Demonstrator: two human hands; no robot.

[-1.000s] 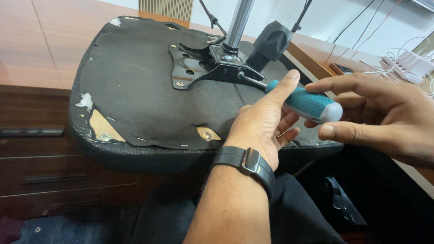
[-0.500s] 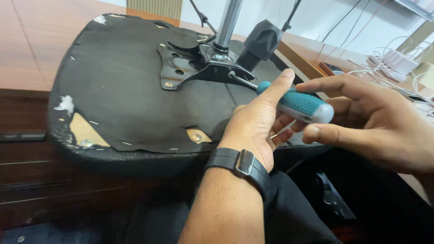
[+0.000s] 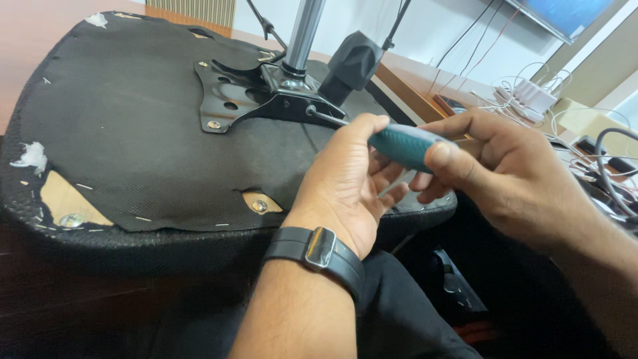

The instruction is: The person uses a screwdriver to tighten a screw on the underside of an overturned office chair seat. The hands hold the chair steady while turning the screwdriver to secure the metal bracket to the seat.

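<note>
Teal handle: I see the screwdriver [image 3: 405,145] level over the seat [image 3: 133,133], right of the bracket.
Right hand [image 3: 505,179]: its grip is clamped on the handle's end.
Left hand [image 3: 349,183]: fingers wrapped round the handle's front.
Shaft tip: touching the black bracket [image 3: 256,100] beside the chrome post [image 3: 302,36].
Wrist: black watch [image 3: 319,249].

Black knob [image 3: 355,63] and steel column [image 3: 302,36] crowd mounting plate [image 3: 239,100] — seat underside [image 3: 119,146] open leftward.
</note>
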